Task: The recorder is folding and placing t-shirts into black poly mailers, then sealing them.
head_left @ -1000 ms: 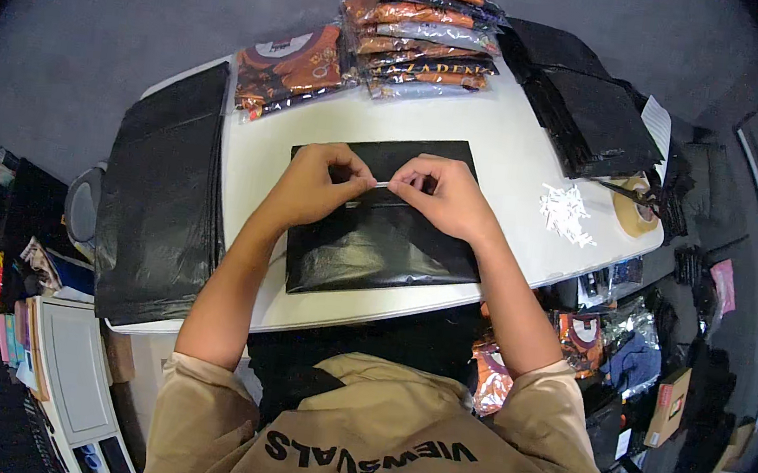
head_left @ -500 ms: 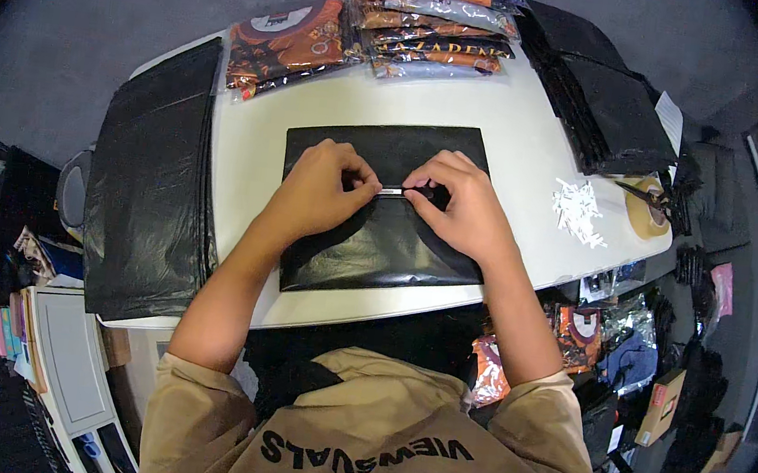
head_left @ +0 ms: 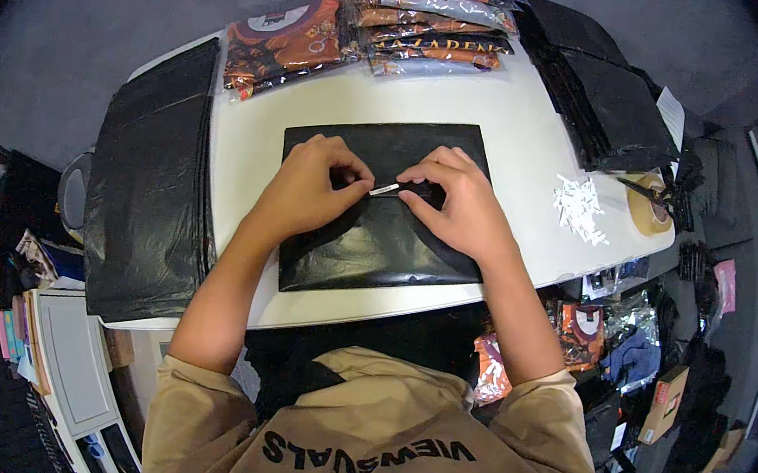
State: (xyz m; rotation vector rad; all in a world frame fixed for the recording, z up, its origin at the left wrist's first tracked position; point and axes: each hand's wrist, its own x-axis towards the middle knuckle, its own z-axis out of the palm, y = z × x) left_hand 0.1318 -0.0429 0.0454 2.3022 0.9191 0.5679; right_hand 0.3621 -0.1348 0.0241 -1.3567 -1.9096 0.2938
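A black plastic mailing bag [head_left: 367, 259] lies flat on the white table in front of me. Above its middle is a small white label strip [head_left: 384, 189], slightly tilted, its right end higher. My left hand [head_left: 320, 183] is closed in a pinch, fingertips at the strip's left end. At the other end, my right hand [head_left: 458, 199] pinches the strip between thumb and fingers. Both hands rest over the bag, and the fingers hide the strip's ends.
A black bag stack [head_left: 151, 183] covers the table's left side; another black stack [head_left: 613, 109] is at far right. Bagged shirts [head_left: 436, 23] are piled at the back beside a bagged orange shirt [head_left: 284, 44]. White strips [head_left: 578, 210] lie right, near a tape roll [head_left: 648, 216].
The white strip has turned from nearly level to tilted, its left end now lower. My fingers have shifted slightly around its ends; the bag stays almost in place.
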